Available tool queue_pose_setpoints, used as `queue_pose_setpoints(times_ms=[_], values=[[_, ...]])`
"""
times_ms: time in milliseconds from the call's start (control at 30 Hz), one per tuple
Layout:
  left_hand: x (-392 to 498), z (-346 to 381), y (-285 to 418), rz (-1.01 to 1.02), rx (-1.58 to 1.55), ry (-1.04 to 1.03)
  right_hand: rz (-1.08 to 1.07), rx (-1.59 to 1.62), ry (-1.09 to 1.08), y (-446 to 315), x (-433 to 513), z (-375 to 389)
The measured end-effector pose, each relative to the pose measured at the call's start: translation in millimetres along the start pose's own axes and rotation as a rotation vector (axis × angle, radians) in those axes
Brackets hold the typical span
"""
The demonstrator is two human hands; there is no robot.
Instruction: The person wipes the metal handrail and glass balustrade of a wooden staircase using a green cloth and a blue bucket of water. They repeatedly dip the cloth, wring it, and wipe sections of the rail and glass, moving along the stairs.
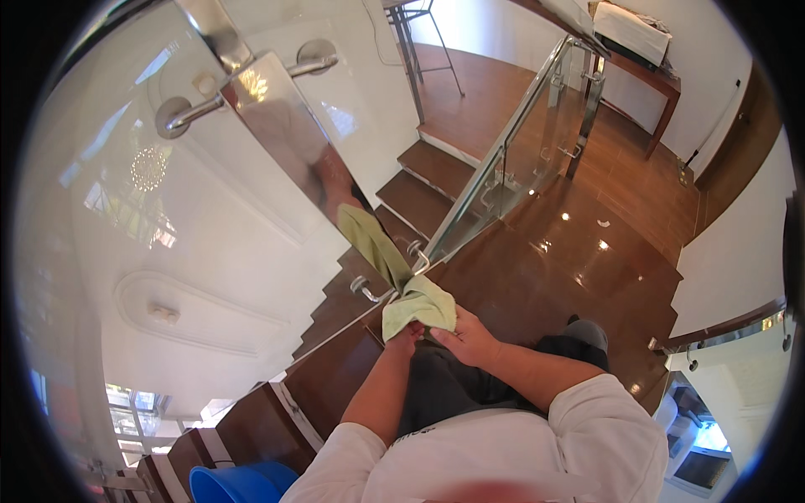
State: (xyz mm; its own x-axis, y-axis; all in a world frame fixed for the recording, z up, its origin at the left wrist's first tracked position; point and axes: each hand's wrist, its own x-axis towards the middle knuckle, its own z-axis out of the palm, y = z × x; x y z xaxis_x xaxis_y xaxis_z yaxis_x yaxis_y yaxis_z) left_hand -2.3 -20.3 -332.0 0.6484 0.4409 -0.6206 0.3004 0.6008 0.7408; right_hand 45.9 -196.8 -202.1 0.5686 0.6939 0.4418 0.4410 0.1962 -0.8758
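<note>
A light green cloth (422,305) is bunched in both my hands at the lower end of a shiny metal railing post (292,135). My left hand (407,334) grips its lower edge from below, with the fingers partly hidden under the folds. On the right side of the cloth, my right hand (468,336) pinches it between thumb and fingers. The post mirrors an arm and the cloth. Metal glass brackets (371,290) stick out on either side of the post, close to the cloth.
Glass railing panels (207,207) flank the post on the left. Brown steps (427,170) rise beyond it, beside another glass railing (503,157). More steps (251,427) lie at lower left, near a blue bucket (239,483). A wooden table (660,82) stands at upper right.
</note>
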Motion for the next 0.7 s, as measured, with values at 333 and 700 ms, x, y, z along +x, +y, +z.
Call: queue_pose_setpoints(times_ms=[333,700], values=[[12,-20,15,-0.119,0.357,0.226,0.952,0.712,0.329,143,22,-17],[62,-25,14,0.324,0.558,-0.148,0.532,0.185,-0.132,204,37,45]])
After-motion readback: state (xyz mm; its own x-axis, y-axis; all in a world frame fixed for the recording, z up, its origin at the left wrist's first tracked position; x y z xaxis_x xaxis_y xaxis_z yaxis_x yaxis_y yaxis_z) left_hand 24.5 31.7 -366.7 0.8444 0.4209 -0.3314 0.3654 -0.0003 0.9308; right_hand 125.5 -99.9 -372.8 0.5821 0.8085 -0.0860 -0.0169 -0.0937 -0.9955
